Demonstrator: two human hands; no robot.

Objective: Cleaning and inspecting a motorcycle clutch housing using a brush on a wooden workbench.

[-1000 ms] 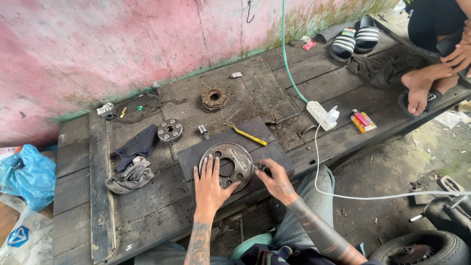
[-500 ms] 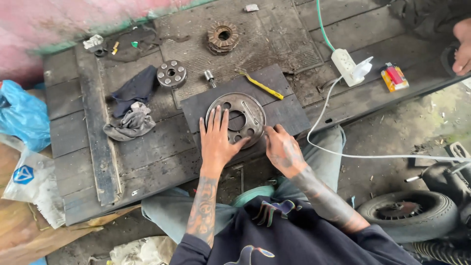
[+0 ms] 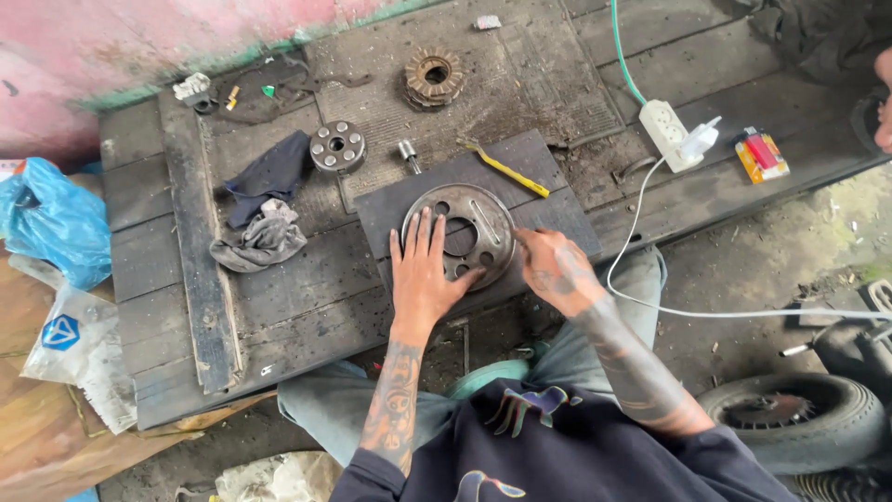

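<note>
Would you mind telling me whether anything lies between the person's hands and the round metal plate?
Nothing visible does. The left hand lies flat on the round metal plate, fingers spread, and the right hand touches its right edge. The yellow tool lies apart, beyond the plate.

The view sits closer over the round metal plate (image 3: 462, 232) than a second ago; the sandals and seated person at upper right are gone; the right hand (image 3: 555, 270) has pulled back to the plate's edge

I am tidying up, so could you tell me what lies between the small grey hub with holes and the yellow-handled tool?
A short metal pin stands there, seen in the head view.
</note>
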